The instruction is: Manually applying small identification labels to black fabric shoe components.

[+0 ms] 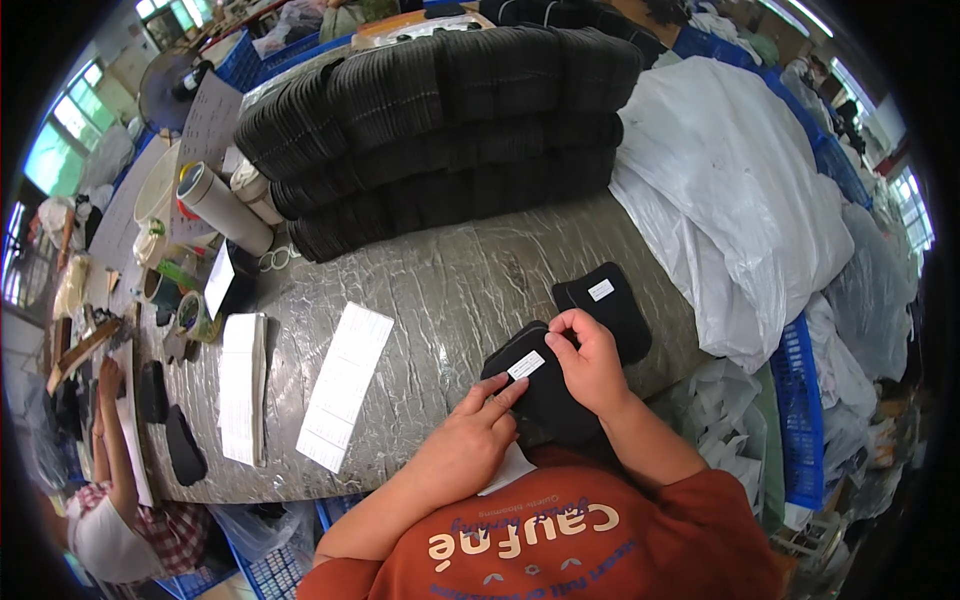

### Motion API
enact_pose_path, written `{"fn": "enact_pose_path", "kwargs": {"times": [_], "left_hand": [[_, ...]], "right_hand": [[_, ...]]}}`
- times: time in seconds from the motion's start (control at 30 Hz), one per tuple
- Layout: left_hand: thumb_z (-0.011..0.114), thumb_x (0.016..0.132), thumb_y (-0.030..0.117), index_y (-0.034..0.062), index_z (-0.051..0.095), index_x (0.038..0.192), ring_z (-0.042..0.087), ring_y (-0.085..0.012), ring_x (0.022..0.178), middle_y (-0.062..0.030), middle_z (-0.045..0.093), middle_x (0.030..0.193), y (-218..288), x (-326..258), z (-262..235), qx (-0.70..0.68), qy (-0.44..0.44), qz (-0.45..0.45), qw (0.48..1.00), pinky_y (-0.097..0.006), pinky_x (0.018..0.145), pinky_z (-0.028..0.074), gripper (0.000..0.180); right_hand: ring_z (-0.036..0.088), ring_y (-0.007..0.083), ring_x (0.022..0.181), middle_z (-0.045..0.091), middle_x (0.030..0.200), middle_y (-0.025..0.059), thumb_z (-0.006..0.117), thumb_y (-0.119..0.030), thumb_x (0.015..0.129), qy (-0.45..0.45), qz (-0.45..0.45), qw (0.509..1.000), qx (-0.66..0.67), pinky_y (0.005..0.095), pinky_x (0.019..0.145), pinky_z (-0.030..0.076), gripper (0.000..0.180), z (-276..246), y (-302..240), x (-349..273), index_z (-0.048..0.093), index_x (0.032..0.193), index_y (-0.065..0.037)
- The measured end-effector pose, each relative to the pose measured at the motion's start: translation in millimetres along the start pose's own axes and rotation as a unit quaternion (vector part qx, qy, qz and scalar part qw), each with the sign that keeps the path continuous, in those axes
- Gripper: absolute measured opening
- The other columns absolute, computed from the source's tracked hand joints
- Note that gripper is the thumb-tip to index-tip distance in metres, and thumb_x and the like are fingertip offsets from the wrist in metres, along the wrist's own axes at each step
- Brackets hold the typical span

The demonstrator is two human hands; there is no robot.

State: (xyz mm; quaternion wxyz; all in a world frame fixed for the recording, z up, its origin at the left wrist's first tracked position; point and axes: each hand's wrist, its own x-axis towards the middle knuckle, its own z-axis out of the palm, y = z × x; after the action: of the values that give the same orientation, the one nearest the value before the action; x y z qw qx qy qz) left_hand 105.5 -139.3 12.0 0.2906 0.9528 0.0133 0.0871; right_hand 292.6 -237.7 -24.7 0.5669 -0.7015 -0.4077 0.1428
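Both hands meeting over a black fabric piece [545, 395] at the near edge of the tabletop [450, 290], close to the body. Left hand [468, 440] lying on the piece's left side, index finger stretched out and touching the lower corner of a small white label [526, 365], the other fingers loosely curled, apparently steadying the fabric so the label sits flat. Right hand [590, 365] arched over the piece from the right, thumb and forefinger pressed together at the label's upper end, pinching or pressing it down; hard to tell which from this angle. Just beyond, a second black piece [605, 310] already carrying a white label, set aside flat and apart from the one in hand. To the left, a long white label sheet [342, 385] and a stack of white sheets [243, 388] within easy reach. Further back, rows of stacked black pieces [440, 130] across the tabletop. At right, white plastic bags [740, 190] heaped over blue crates [800, 410]. At far left, another person's arm [110, 440] at work.
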Motion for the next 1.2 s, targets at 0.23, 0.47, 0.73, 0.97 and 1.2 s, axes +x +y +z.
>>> {"fn": "enact_pose_path", "kwargs": {"times": [0.23,0.47,0.73,0.97,1.2], "left_hand": [[0.062,0.083,0.008,-0.0049,0.06,0.085,0.04,-0.0381,0.132,-0.0177,0.048,0.14,-0.2,-0.3,-1.5,-0.012,-0.018,-0.006,1.0,-0.042,0.095,0.05,0.014],[0.059,0.084,0.007,-0.0036,0.061,0.08,0.032,-0.0428,0.137,-0.0188,0.045,0.143,-5.0,-2.1,-0.2,0.008,-0.04,0.028,0.999,-0.043,0.099,0.048,0.011],[0.061,0.083,0.005,-0.0037,0.062,0.08,0.036,-0.0444,0.135,-0.0226,0.049,0.138,-2.1,-5.9,0.7,-0.023,-0.044,0.01,0.999,-0.046,0.106,0.041,0.009],[0.067,0.087,0.011,0.0006,0.063,0.079,0.063,-0.0228,0.061,-0.01,0.065,0.068,-10.2,4.7,-22.0,-0.144,0.179,-0.229,0.946,-0.034,0.057,0.047,0.014],[0.072,0.085,0.015,-0.0012,0.066,0.09,0.058,-0.0112,0.069,-0.0115,0.065,0.076,-19.6,11.5,-31.1,-0.401,0.205,-0.189,0.873,-0.03,0.06,0.048,0.018]], "right_hand": [[0.04,0.0027,0.062,0.047,0.069,-0.0029,0.054,-0.002,0.094,-0.022,0.09,0.995,0.042,0.0204,0.054,0.034,0.005,-4.0,-3.6,2.1,0.052,0.09,-0.002],[0.052,0.0153,0.059,0.054,0.068,0.0087,0.056,-0.003,0.093,0.007,0.06,0.997,-0.055,0.0297,0.056,0.042,0.006,-8.8,1.1,4.8,0.05,0.094,-0.001],[0.059,0.0337,0.076,0.059,0.083,0.0166,0.054,-0.008,0.094,0.148,0.031,0.962,-0.226,0.0388,0.072,0.047,0.009,-61.8,23.3,35.6,0.051,0.099,0.0],[0.062,0.0187,0.085,0.061,0.093,0.0093,0.074,-0.007,0.08,-0.144,-0.017,0.988,0.056,0.0323,0.077,0.05,0.029,-21.9,-54.2,1.5,0.057,0.102,-0.003],[0.063,0.0191,0.079,0.062,0.088,0.0075,0.068,-0.001,0.083,-0.15,0.071,0.955,0.246,0.0307,0.067,0.049,0.016,8.4,-40.3,0.0,0.06,0.096,-0.003]]}}
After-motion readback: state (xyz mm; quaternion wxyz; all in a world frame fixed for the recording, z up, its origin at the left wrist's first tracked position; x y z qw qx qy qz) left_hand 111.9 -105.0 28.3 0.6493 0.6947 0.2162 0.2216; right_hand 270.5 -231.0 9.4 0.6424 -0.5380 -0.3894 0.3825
